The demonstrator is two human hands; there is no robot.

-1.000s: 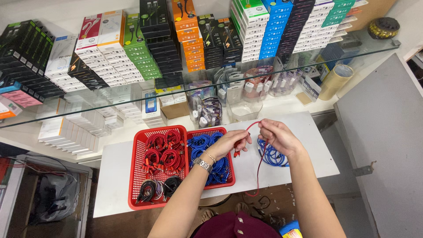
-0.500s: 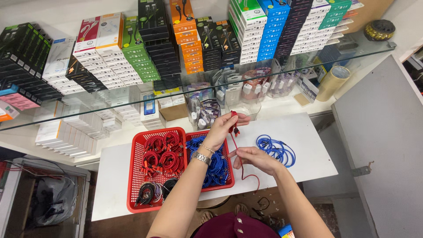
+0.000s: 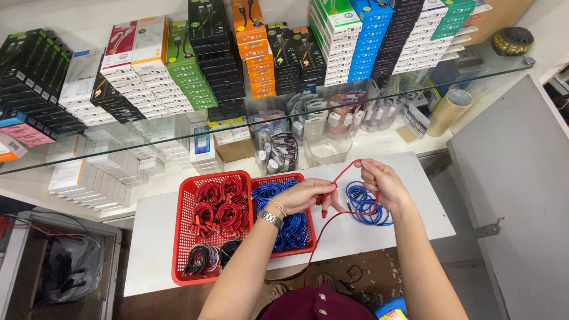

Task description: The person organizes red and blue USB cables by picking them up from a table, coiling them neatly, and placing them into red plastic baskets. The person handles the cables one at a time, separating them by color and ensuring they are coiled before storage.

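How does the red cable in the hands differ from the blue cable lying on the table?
The red cable is stretched out between the left hand and right hand, its tail hanging below the white table. The blue cable lies coiled in a loose bundle, unheld. Both are thin cords.

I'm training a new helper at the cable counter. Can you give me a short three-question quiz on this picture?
1. True or false: both hands hold the red cable.
2. Which lies on the white table under the right hand? A) a blue coil B) black boxes C) a tape roll
3. What colour cables fill the right basket by the left hand?

Key
1. True: it arcs between the two hands, its loose end hanging past the table edge.
2. A
3. Blue
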